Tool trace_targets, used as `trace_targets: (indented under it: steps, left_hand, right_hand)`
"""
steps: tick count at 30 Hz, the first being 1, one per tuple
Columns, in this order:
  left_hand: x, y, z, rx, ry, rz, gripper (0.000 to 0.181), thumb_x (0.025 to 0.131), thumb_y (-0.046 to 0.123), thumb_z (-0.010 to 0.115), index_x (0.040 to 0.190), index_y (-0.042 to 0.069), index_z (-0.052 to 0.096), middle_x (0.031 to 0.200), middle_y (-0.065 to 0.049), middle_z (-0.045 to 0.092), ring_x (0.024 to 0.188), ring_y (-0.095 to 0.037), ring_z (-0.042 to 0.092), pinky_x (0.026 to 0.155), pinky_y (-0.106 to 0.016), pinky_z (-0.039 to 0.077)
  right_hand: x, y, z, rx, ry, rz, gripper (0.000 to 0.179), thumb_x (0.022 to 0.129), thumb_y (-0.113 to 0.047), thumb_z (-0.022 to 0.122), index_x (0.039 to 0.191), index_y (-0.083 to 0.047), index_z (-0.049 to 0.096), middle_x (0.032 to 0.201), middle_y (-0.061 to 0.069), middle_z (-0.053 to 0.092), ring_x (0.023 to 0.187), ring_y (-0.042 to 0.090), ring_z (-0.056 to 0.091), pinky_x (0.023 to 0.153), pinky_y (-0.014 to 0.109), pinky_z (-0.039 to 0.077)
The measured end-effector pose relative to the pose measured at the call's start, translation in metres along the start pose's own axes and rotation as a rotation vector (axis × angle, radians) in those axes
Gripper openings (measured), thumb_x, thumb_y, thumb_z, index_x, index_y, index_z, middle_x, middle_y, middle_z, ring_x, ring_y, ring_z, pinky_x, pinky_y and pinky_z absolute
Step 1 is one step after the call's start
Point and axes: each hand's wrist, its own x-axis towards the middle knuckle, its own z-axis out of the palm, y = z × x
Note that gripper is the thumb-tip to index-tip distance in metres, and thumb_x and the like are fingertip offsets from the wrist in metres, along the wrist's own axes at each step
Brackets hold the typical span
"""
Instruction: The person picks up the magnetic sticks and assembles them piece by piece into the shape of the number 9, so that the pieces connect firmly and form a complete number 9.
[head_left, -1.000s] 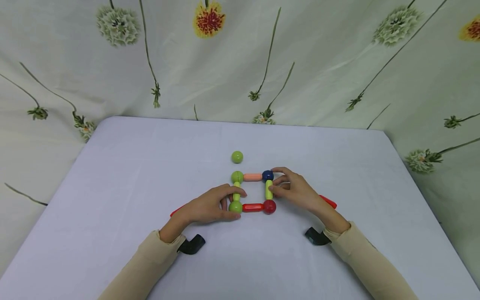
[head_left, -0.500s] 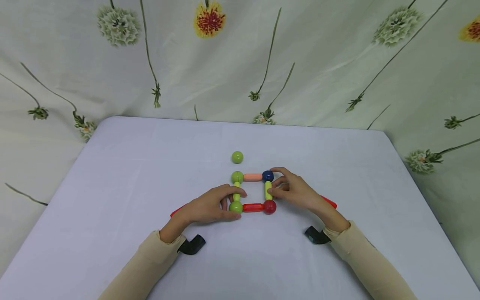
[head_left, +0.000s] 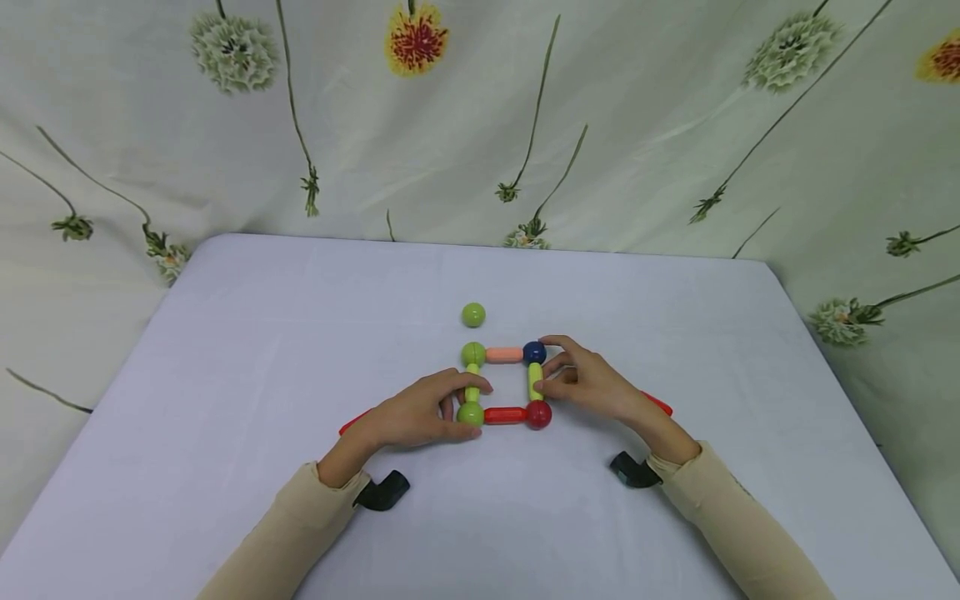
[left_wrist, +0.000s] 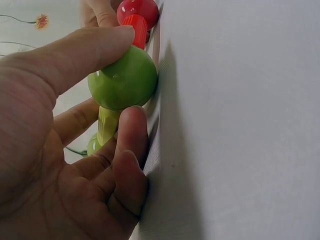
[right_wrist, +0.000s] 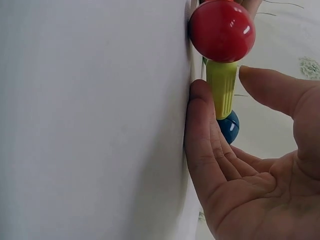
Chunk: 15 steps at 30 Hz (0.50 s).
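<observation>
A square frame of balls and rods lies on the table. My left hand (head_left: 423, 408) grips its near-left green ball (left_wrist: 125, 77), thumb on top, with the index finger reaching over the left yellow-green rod (head_left: 472, 392). Along the right side, my right hand (head_left: 588, 379) pinches the other yellow-green rod (right_wrist: 222, 90) between thumb and fingers. Its index fingertip is at the dark blue ball (head_left: 535, 352). The near-right corner is a red ball (right_wrist: 222, 31), joined by a red rod (head_left: 505, 415). Across the far side, a pink rod (head_left: 504, 355) meets another green ball (head_left: 473, 353).
A loose green ball (head_left: 473, 314) lies just beyond the frame. Red pieces show partly behind the left wrist (head_left: 352, 422) and the right forearm. A white cloth covers the table (head_left: 300, 317), and a flowered cloth (head_left: 450, 158) hangs behind it.
The right yellow-green rod has shifted slightly to the left at its near end, toward the red ball, with the right thumb following. The left hand stays in place.
</observation>
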Motion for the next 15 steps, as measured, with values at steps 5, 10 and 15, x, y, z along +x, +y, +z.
trace_targets:
  steps: [5, 10, 15]
  left_hand:
    - [0.000, 0.001, 0.000, 0.000, 0.000, -0.006, 0.050, 0.087, 0.025, 0.078, 0.133, 0.020, 0.059, 0.102, 0.001, 0.055, 0.081, -0.013, 0.057, 0.071, -0.025, 0.050]
    - [0.000, 0.000, -0.001, 0.001, 0.000, -0.001, 0.050, 0.087, 0.024, 0.078, 0.133, 0.019, 0.059, 0.102, -0.001, 0.055, 0.080, -0.013, 0.057, 0.070, -0.025, 0.050]
    - [-0.001, 0.001, 0.000, -0.002, -0.002, -0.005, 0.050, 0.087, 0.024, 0.078, 0.133, 0.018, 0.059, 0.103, -0.003, 0.056, 0.080, -0.012, 0.057, 0.070, -0.024, 0.050]
  right_hand:
    - [-0.004, -0.001, -0.005, -0.045, -0.001, -0.002, 0.070, 0.094, -0.027, 0.071, 0.150, -0.007, 0.035, 0.118, 0.009, 0.069, 0.097, 0.018, 0.070, 0.095, 0.045, 0.052]
    - [-0.007, 0.000, -0.011, -0.072, 0.004, -0.023, 0.064, 0.094, -0.023, 0.070, 0.148, -0.006, 0.039, 0.115, 0.006, 0.071, 0.097, 0.019, 0.069, 0.094, 0.045, 0.053]
    - [-0.013, 0.002, -0.019, -0.100, 0.006, -0.051, 0.054, 0.096, -0.024, 0.069, 0.142, -0.007, 0.048, 0.113, 0.006, 0.070, 0.098, 0.021, 0.069, 0.094, 0.045, 0.054]
